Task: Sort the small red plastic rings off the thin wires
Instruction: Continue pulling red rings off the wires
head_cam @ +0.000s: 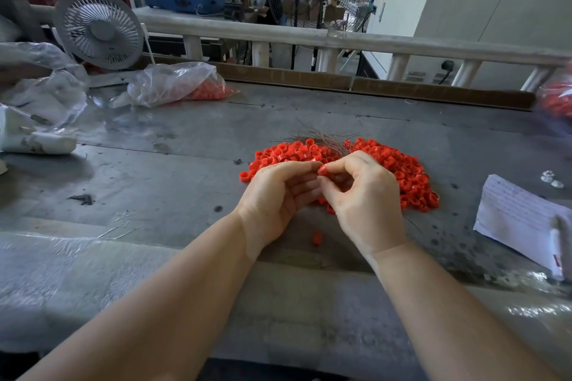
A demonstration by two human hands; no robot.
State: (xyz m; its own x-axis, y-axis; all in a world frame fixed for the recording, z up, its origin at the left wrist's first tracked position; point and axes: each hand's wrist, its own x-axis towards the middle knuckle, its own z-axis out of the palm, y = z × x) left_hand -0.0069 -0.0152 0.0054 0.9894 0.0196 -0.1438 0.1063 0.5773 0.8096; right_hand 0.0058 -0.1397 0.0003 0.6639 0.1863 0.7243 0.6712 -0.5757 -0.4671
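Note:
A heap of small red plastic rings (399, 170) lies on the grey table (154, 170), spread left and right behind my hands. A bundle of thin wires (325, 138) lies across the back of the heap. My left hand (275, 195) and my right hand (362, 195) meet just in front of the heap, fingertips together. Between the fingertips sits one red ring (323, 169), pinched by my right thumb and forefinger, with my left fingers curled against it. One loose red ring (317, 237) lies on the table below my hands.
A clear bag holding red rings (185, 83) lies at the back left beside a grey desk fan (99, 28) and crumpled plastic (40, 96). A handwritten paper with a pen (523, 219) lies at the right. Another bag of red rings (557, 96) sits at the far right edge.

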